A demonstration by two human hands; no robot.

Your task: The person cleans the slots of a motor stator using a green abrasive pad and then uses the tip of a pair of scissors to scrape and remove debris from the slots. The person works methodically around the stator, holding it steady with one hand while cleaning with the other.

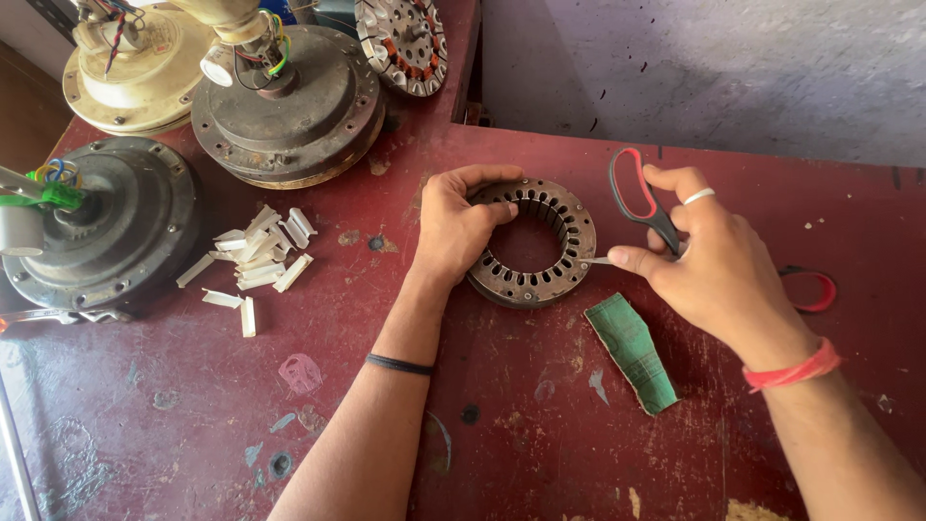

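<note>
While the worn red table (579, 453) carries everything, three ceiling-fan motor housings crowd its far left, pushed back out of reach: a dark one (116, 232) cut off by the frame edge, a grey-brown one (289, 106) and a cream one (135, 68), their wiring partly out of view. Near the middle lies the slotted stator ring (531, 241), flat on the table; the left hand (453, 227) is clamped over its left rim, apparently steadying it. The right hand (704, 260) grips red-and-black scissors (641, 198), fingers closed, and pinches a small pale strip (596, 260) at the ring's outer edge; the blades are hidden. Below lies a green paper piece (632, 352); white cut strips (256, 260) sit heaped at left.
</note>
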